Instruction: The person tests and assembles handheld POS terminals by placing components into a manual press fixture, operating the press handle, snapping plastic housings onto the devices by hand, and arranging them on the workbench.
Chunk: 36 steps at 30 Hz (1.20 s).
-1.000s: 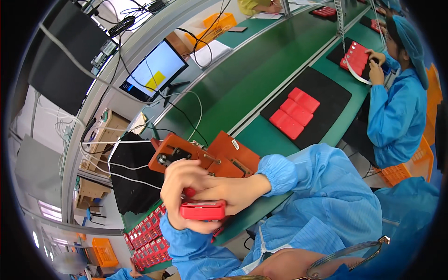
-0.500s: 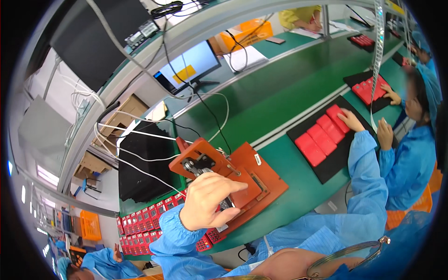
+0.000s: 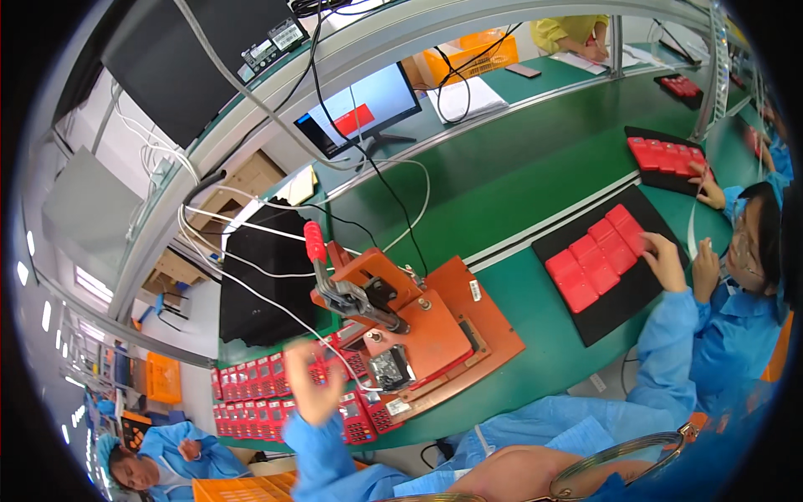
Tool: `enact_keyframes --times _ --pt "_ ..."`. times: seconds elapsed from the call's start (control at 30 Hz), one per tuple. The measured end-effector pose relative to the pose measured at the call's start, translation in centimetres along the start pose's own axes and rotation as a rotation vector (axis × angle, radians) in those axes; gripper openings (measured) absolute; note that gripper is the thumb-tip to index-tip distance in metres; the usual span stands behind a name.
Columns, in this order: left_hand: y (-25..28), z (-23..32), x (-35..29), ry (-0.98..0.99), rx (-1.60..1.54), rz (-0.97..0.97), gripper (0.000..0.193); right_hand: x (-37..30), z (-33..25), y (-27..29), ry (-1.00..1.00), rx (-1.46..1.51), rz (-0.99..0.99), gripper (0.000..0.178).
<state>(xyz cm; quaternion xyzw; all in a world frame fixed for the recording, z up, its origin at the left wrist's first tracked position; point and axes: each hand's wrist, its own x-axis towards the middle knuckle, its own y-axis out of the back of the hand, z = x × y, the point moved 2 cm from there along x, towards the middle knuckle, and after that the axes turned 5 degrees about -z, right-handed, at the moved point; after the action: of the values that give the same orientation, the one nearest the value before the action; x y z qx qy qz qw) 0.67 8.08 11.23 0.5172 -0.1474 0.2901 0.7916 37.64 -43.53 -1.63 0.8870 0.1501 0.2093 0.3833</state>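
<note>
Red cases (image 3: 592,264) lie in one tight row on a black mat (image 3: 629,297), near 3 o'clock. Half a second ago the farthest stood slightly askew under our right hand (image 3: 665,261); now it sits against its neighbour, so we judge it set down, or nearly. Our fingers there are bent, tips at its outer edge; whether they still pinch it, we cannot tell.

Our left hand (image 3: 314,385) has swung off the orange-brown clamp fixture (image 3: 493,322) to 7 o'clock, over the keypad devices (image 3: 255,381). It is blurred, so we cannot tell whether it is spread or closed on anything. That leaves the fixture, between 5 and 6 o'clock, with neither of our hands on it and its red lever handle (image 3: 314,241) upright in plain sight. The patch on the monitor (image 3: 364,113), between 11 and 12, has turned from yellow to red.

Counting, we find four cases on our mat, one fixture, one lever handle and one monitor. The devices form two rows, partly covered by our hand, too crowded to number. More red pieces (image 3: 665,156) lie at 2 o'clock, in front of a co-worker (image 3: 744,280); we cannot count them surely.
</note>
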Motion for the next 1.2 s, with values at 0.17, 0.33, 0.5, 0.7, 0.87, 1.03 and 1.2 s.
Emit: enact_keyframes --times 0.17,0.33,0.5,0.7,0.87,1.03,1.2 --pt "-4.7 -2.5 -13.3 0.125 0.159 -0.544 0.095 0.3 -8.4 -0.1 0.009 0.177 -0.113 0.028" --pt "-6.2 -4.4 -14.7 -0.040 0.447 -0.621 0.083 2.8 -22.4 -5.9 0.537 0.156 -0.262 0.031" --pt "0.7 -4.2 -14.7 0.661 -0.147 -0.058 0.020 -2.6 -28.5 -6.6 0.800 0.265 -0.499 0.033" --pt "-3.4 5.5 -17.6 0.533 -1.168 0.321 0.050 -11.6 -31.8 -13.6 0.644 0.918 -0.726 0.080" --pt "-9.2 10.6 -15.0 0.399 -1.071 -0.147 0.027 -17.2 -33.6 -19.2 0.670 1.380 -0.387 0.068" --pt "-9.3 3.0 -11.0 0.405 -0.686 -0.016 0.033 -13.0 -27.3 -17.3 -0.013 1.795 -0.505 0.057" --pt "-10.9 -2.4 -7.1 0.185 -0.468 -0.187 0.078 -8.2 -19.9 -14.7 -0.367 1.785 -0.514 0.057"
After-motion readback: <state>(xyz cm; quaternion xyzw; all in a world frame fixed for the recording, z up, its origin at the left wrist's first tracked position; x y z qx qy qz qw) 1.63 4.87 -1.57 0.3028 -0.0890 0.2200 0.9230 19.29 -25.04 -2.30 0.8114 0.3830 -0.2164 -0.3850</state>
